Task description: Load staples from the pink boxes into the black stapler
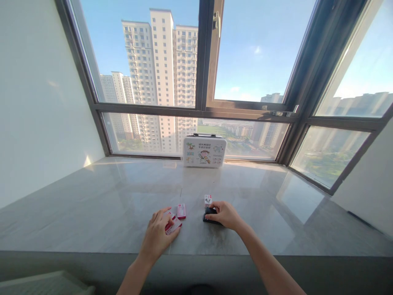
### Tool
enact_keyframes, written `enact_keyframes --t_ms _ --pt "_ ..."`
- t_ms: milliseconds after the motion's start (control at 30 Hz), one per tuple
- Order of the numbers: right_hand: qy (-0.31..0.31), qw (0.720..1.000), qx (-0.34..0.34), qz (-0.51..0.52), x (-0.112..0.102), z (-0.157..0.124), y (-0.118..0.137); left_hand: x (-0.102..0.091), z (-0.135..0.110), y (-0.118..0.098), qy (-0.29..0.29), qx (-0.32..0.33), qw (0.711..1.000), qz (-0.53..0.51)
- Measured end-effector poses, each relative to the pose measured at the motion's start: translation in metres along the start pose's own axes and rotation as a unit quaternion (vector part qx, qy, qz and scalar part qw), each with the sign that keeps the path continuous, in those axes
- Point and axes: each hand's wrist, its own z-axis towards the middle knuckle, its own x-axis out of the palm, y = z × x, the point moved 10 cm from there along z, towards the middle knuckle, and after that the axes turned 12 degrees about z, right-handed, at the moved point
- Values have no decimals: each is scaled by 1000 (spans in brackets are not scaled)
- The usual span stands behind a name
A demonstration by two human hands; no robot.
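Note:
My left hand [158,234] curls over a pair of small red-and-white boxes [175,225] on the grey stone sill, its thumb and fingers around them. The fingers partly cover both boxes. Another red-and-white box [181,211] lies just beyond, to the right of those fingertips. Farther right, my right hand [226,214] grips a small black stapler [208,217] resting on the sill; its right end is hidden under the hand. Right behind the stapler is a little white box [208,200] with a dark picture on its face.
A white case [204,151] with cartoon prints and a dark handle stands upright at the back, against the window. The grey stone sill [107,205] ends at a front edge close to my wrists. A pale slatted object [46,283] sits below at the lower left.

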Motion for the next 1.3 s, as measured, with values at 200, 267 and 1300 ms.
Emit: enact_keyframes --t_ms 200,267,1300 --pt "4 1000 6 -13 1 0 -3 19 8 11 19 5 999 -26" --pt "3 1000 6 -14 1 0 -2 22 1 6 5 -19 1000 -4" --pt "-264 948 177 4 -65 -110 -85 101 57 -150 -34 45 998 11"
